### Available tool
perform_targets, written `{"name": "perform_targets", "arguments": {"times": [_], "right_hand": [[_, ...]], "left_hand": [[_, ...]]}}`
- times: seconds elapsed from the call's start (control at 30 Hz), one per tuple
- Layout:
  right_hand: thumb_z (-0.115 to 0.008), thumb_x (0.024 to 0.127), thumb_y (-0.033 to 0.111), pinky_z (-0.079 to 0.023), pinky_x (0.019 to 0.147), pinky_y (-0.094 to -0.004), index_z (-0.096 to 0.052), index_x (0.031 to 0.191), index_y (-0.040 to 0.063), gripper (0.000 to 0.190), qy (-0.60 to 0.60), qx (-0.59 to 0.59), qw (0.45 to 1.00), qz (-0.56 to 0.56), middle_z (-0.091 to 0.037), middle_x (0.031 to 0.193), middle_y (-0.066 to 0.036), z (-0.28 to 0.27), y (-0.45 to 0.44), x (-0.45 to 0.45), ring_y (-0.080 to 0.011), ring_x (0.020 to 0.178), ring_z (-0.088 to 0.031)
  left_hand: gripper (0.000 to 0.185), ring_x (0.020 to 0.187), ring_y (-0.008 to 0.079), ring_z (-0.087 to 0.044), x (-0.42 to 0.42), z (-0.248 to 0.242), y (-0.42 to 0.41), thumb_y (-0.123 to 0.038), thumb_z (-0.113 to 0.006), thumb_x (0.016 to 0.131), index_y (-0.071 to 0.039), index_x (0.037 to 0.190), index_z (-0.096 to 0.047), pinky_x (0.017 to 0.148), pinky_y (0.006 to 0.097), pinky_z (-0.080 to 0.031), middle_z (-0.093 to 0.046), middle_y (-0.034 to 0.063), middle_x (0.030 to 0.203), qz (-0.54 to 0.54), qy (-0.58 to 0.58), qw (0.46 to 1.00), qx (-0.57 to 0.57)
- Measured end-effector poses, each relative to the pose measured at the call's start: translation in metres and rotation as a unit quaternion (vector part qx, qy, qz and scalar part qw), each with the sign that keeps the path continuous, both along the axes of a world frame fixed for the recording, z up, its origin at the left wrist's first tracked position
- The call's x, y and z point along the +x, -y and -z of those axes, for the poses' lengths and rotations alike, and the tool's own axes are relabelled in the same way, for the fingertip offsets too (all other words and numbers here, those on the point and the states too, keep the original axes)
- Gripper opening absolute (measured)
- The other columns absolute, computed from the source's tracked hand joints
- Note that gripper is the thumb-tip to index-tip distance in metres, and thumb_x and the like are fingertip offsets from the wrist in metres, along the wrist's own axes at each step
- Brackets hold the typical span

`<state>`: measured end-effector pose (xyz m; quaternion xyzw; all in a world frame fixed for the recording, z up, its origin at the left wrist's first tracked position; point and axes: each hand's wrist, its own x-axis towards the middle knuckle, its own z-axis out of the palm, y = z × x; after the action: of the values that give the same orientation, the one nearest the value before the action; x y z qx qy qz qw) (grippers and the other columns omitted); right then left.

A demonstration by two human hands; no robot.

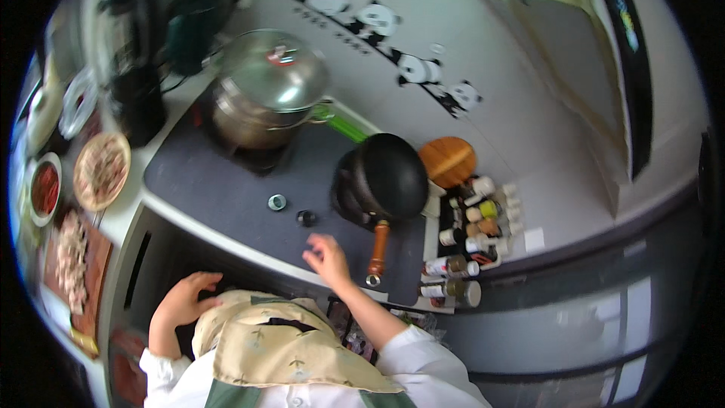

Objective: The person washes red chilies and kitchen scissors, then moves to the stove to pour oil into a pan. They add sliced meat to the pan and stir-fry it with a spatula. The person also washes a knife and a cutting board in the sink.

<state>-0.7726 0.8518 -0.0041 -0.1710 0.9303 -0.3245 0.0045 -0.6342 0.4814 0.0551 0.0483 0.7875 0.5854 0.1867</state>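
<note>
My right hand (327,260) is over the front edge of the dark gas stove top (226,204), fingers apart and holding nothing, just below a black stove knob (306,217). A second, silvery knob (277,202) lies to its left. Right of the hand, a black wok (393,178) with a wooden handle (378,249) stands tilted on the right burner. My left hand (190,300) hangs in front of the counter beside the patterned apron, fingers apart and empty. On the left burner stands a large steel pot (255,119) under a domed metal lid (274,71).
Left of the stove are a plate of sliced meat (102,171), a bowl of red food (45,192), a wooden cutting board (99,272) with chopped meat and a blender (133,68). Spice jars (481,215) and a round wooden board (447,161) stand at the right.
</note>
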Motion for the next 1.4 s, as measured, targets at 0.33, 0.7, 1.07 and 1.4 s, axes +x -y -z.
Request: {"name": "perform_targets", "arguments": {"times": [0.33,0.7,1.07,1.4], "right_hand": [[-0.046,0.103,0.046,-0.045,0.102,-0.0405,-0.061,0.132,0.012,0.047,0.318,-0.022,0.946,0.061,-0.037,0.154,-0.019,0.025,-0.125,0.246,-0.0340,0.128,-0.053],[-0.048,0.102,0.047,-0.050,0.090,-0.0362,-0.059,0.135,0.014,0.048,0.474,-0.170,0.860,0.082,-0.056,0.136,-0.014,0.094,-0.141,0.272,-0.0264,0.112,-0.063],[-0.057,0.096,0.049,-0.054,0.067,-0.0344,-0.072,0.116,0.021,0.038,0.251,0.010,0.956,0.152,-0.074,0.091,-0.009,0.062,-0.219,0.282,-0.0232,0.078,-0.072],[-0.064,0.091,0.043,-0.054,0.065,-0.0423,-0.072,0.102,0.021,0.026,0.217,0.059,0.966,0.125,-0.072,0.089,-0.010,-0.020,-0.226,0.226,-0.0297,0.078,-0.070]], "left_hand": [[0.047,0.127,0.0314,-0.055,-0.005,0.082,-0.015,-0.025,-0.063,0.096,-0.002,0.136,-0.054,0.106,0.0403,-0.043,-0.056,0.0208,0.137,-0.059,0.108,0.987,-0.102],[0.061,0.124,0.0212,-0.052,-0.008,0.028,-0.139,-0.037,-0.064,0.096,-0.004,0.143,-0.043,0.102,0.0324,-0.041,-0.054,0.0145,0.136,0.090,0.444,0.862,0.230],[0.021,0.067,0.0343,-0.067,0.005,0.047,-0.191,-0.029,-0.066,0.090,-0.008,0.094,-0.068,0.059,0.0415,-0.054,-0.068,0.0155,0.076,0.156,-0.195,0.932,-0.264],[0.043,0.061,0.0336,-0.067,0.021,0.045,-0.218,-0.043,-0.061,0.093,-0.004,0.075,-0.062,0.053,0.0435,-0.052,-0.065,0.0150,0.063,0.127,-0.166,0.900,-0.382]]}}
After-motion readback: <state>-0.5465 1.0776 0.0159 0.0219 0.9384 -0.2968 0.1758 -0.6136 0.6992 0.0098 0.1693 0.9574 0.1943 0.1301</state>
